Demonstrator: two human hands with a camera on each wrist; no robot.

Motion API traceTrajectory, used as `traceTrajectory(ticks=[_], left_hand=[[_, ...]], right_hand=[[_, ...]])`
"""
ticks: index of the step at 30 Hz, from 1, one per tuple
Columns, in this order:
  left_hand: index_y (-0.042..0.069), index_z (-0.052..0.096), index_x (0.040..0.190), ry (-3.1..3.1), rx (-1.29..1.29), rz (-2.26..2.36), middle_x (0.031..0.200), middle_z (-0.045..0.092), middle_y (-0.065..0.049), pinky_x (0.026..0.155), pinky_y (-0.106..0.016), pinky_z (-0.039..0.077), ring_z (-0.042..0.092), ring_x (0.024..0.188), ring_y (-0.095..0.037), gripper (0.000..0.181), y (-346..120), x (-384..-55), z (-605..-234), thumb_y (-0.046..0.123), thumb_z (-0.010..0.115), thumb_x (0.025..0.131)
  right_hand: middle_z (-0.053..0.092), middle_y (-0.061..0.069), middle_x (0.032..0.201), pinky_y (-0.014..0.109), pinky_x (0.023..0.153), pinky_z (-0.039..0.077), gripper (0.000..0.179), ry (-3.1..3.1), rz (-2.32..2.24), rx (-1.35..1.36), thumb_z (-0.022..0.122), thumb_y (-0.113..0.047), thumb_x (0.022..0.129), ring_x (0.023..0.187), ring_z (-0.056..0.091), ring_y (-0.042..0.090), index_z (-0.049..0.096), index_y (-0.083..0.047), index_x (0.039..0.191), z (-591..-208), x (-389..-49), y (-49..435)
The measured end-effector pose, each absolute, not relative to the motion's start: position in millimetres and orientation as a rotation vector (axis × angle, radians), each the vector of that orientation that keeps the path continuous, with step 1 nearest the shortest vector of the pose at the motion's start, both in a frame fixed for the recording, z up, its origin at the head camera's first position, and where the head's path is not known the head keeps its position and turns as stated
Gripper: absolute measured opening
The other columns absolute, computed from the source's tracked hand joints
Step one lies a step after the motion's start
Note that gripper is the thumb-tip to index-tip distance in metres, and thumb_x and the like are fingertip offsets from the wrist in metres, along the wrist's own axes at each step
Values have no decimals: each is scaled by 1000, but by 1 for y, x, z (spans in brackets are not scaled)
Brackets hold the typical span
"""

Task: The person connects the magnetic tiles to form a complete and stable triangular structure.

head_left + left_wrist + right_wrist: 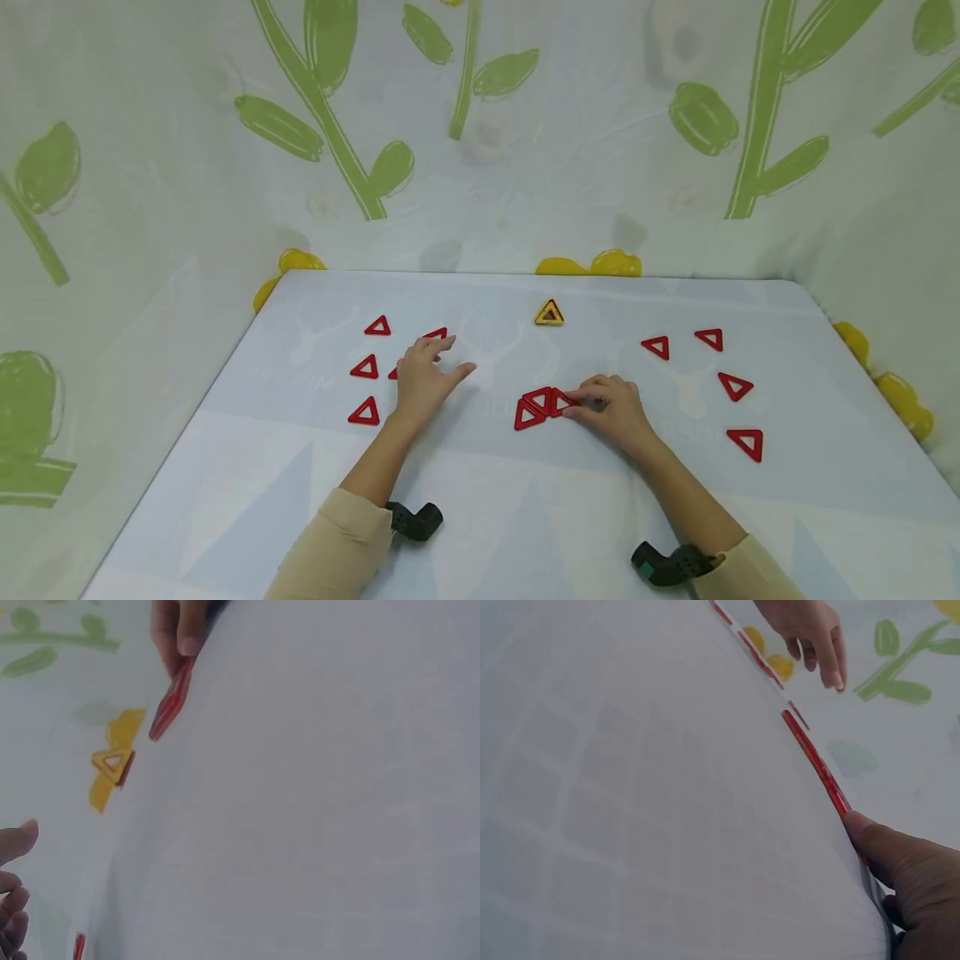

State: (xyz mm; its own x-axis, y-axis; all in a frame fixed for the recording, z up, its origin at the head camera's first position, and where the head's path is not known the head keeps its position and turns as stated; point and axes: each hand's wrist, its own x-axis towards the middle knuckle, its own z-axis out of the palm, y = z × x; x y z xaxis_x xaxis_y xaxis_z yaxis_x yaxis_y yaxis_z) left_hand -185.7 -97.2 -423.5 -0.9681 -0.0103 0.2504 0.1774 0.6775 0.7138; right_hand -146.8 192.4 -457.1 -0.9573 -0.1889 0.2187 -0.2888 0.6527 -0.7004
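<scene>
Near the table's middle, my right hand (618, 410) pinches the right corner of a red triangle frame (553, 403) between thumb and fingers. That piece lies against two more red triangles (519, 415), the three forming a short row. In the right wrist view the thumb (870, 834) presses on the row's near end, seen edge-on. My left hand (426, 379) hovers at the left with thumb and fingers spread, nothing between them. Under and behind it, two red triangles (437, 332) are partly hidden by the fingers.
Three red triangles (364, 421) stand in a column on the left. Several more red triangles (735, 395) lie scattered on the right. A yellow triangle (550, 322) with a dark centre sits near the back edge of the white table (480, 533). A leaf-patterned curtain (562, 167) hangs behind.
</scene>
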Motion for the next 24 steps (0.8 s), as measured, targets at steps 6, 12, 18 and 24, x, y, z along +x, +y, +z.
traceTrajectory(ticks=[6, 12, 18, 24], left_hand=[[11, 61, 127, -2751, 15, -1093, 121, 57, -14, 95, -49, 30, 51, 113, -30, 55, -110, -208, -420, 35, 74, 80], [10, 58, 129, -2851, 51, -948, 127, 54, -16, 95, -52, 30, 48, 118, -34, 57, -117, -217, -421, 37, 72, 81], [11, 58, 130, -2920, 120, -829, 128, 53, -16, 96, -53, 29, 47, 118, -36, 56, -120, -219, -425, 38, 70, 82], [11, 60, 127, -2919, 186, -800, 126, 54, -16, 95, -53, 29, 48, 116, -35, 54, -123, -226, -430, 39, 70, 82]], right_hand=[[65, 0, 89, 40, 78, 28, 26, -2730, 1188, 393, 80, -19, 75, 86, 51, 17, 76, -12, 99, -457, -146, 193], [66, 1, 89, 40, 77, 28, 26, -2719, 1185, 410, 80, -18, 74, 85, 52, 18, 76, -11, 98, -457, -146, 192], [65, 0, 89, 39, 78, 28, 25, -2716, 1189, 411, 80, -18, 74, 85, 51, 17, 76, -12, 99, -458, -147, 192], [65, -1, 88, 39, 76, 28, 25, -2703, 1183, 422, 81, -18, 74, 84, 51, 16, 76, -12, 98, -458, -147, 193]])
